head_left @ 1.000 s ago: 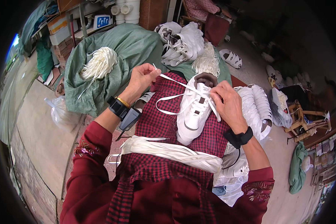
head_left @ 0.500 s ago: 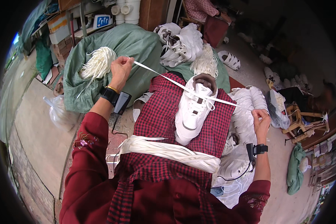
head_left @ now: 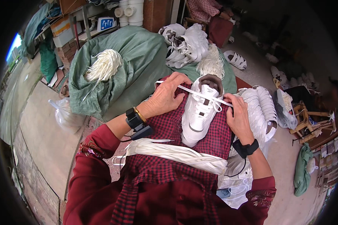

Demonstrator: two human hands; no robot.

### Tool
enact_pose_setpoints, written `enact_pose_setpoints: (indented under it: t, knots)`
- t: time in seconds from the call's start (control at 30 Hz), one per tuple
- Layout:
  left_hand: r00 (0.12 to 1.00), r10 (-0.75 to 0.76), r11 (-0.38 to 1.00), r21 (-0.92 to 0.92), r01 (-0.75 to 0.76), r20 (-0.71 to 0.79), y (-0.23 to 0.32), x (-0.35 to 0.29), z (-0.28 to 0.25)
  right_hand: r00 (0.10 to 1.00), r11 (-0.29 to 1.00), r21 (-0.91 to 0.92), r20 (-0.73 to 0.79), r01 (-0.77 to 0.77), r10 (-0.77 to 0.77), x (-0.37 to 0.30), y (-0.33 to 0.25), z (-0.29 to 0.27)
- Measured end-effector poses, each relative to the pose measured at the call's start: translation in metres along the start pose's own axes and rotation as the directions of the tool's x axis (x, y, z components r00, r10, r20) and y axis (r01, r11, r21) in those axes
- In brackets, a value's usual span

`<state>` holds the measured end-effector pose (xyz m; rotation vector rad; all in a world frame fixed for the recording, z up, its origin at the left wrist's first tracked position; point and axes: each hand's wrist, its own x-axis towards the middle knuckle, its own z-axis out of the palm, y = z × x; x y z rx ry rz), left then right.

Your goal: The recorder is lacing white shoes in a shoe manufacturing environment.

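Note:
A white sneaker [head_left: 196, 119] with a brown collar lies on my lap over the red-and-black checked apron [head_left: 163, 125], its toe toward me. A flat white shoelace [head_left: 193, 92] crosses its tongue, with a small loop hanging on the right. My left hand [head_left: 169, 93] is left of the shoe, fingers closed on one side of the lace. On the right, my right hand [head_left: 238, 114] pinches the other side close to the shoe's collar. Across my lap, nearer my body, lies a thick bundle of white laces [head_left: 172, 153].
A green sack [head_left: 139, 56] with a heap of white laces [head_left: 105, 65] stands ahead on the left. White shoes [head_left: 189, 43] are piled beyond my lap, and stacked white shoes [head_left: 261, 108] stand at the right. Another person [head_left: 204, 11] sits at the back.
Both hands have come inward from wide apart to beside the shoe. The lace, stretched out straight before, is now held short near the tongue.

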<state>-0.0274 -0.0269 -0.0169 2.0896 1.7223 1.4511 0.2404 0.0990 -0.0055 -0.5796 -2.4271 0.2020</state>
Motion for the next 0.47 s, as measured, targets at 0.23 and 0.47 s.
enact_pose_setpoints:
  t: [0.23,0.47]
  knots:
    - [0.947,0.315,0.934,0.158,-0.322,0.067,-0.031,0.009,-0.002,0.996,0.994,0.106,0.085,-0.029,0.02,0.008,0.0,-0.026]
    - [0.879,0.426,0.702,0.535,-0.47,0.214,-0.033,0.006,-0.036,0.99,0.998,0.011,0.124,0.06,-0.061,0.012,-0.001,-0.047]
